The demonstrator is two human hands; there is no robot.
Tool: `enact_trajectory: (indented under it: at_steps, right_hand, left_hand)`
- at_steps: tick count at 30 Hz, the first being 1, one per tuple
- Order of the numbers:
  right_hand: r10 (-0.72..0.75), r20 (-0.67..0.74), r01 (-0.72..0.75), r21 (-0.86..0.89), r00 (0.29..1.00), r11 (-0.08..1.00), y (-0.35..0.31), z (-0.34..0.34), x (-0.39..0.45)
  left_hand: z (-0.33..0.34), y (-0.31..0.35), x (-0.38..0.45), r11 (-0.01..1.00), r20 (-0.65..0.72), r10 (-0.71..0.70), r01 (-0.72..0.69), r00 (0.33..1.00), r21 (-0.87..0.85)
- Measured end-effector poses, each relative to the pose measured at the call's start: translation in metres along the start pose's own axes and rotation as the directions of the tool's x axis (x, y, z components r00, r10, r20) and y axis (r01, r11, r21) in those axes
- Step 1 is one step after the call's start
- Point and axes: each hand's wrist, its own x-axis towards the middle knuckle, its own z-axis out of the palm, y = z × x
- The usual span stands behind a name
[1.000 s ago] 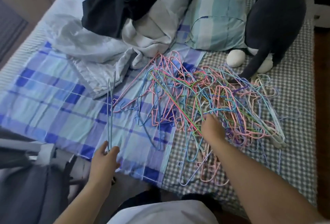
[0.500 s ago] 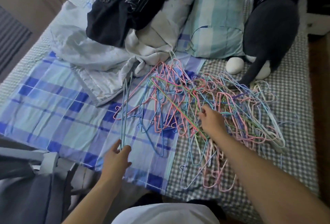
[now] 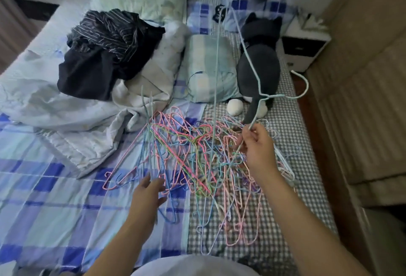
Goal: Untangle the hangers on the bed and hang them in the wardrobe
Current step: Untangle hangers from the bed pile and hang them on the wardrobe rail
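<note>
White nightstand [image 3: 304,44] beside bed [image 3: 312,150], beige wall [image 3: 362,78] right

right hand [image 3: 258,149] gripping pale-blue hanger [image 3: 252,67], tangled hangers [image 3: 193,161]
</note>
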Motion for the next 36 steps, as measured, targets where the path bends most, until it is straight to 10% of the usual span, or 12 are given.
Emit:
enact_trajectory:
  at_steps: [10, 16, 23, 30, 36]
  right_hand:
    - [0.250, -0.278, -0.257, 0.013, 0.928, 0.966, 0.020, -0.039, -0.097]
    - [0.186, -0.610, -0.033, 0.254, 0.771, 0.967, 0.004, -0.132, -0.143]
    - [0.178, -0.824, 0.108, 0.276, 0.539, 0.955, 0.008, -0.274, -0.223]
    - [0.350, -0.769, 0.199, 0.517, 0.535, 0.832, 0.011, -0.422, -0.333]
    - [0.244, -0.900, 0.060, 0.284, 0.362, 0.957, -0.030, -0.587, -0.398]
  left_hand:
    - [0.103, 0.012, -0.063, 0.996, 0.583, -0.090, 0.089, 0.807, 0.030]
    - [0.187, -0.022, -0.161, 0.982, 0.776, -0.160, 0.022, 0.610, 0.185]
    - [0.283, -0.093, -0.312, 0.956, 0.901, -0.130, -0.189, 0.414, 0.225]
    - [0.374, -0.190, -0.469, 0.920, 0.962, -0.051, -0.363, 0.267, 0.149]
    - [0.470, -0.169, -0.543, 0.851, 0.975, -0.183, -0.476, 0.130, 0.223]
